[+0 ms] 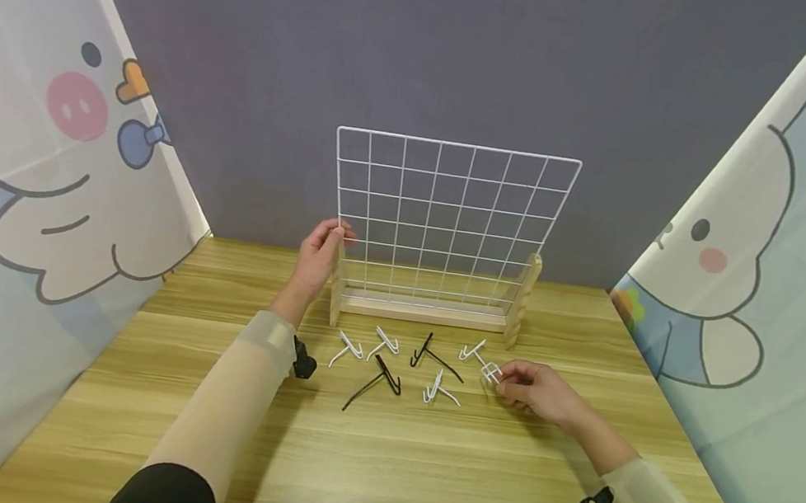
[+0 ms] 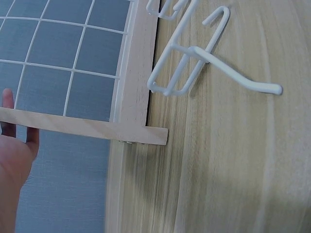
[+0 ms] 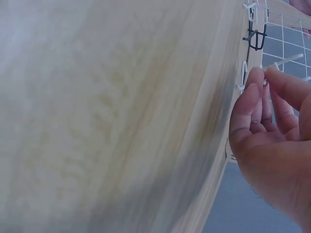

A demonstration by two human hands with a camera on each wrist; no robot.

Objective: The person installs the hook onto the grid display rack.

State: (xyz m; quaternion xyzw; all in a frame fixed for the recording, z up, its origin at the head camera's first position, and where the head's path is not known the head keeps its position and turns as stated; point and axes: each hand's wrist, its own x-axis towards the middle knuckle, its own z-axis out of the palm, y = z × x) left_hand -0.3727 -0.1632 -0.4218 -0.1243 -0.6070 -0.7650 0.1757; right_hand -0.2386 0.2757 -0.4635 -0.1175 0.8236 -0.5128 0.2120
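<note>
A white wire grid rack (image 1: 446,203) stands upright in a wooden stand (image 1: 426,314). My left hand (image 1: 318,257) holds the top of the stand's left post, fingers on either side of it in the left wrist view, where the wooden post (image 2: 73,127) runs across. With thumb and fingertips, my right hand (image 1: 536,393) pinches a white wire hook (image 1: 490,372), just off the rack's front right. In the right wrist view that right hand (image 3: 272,131) hides part of the hook. Beside it lies another white hook (image 1: 472,351).
Several more hooks lie before the stand: white ones (image 1: 347,347) at the left, a black hook (image 1: 376,381) nearer me, another black hook (image 1: 429,352) and a white hook (image 1: 436,390). Cartoon-printed cloths (image 1: 30,118) flank the wooden table (image 1: 378,473); a grey wall (image 1: 456,50) rises behind.
</note>
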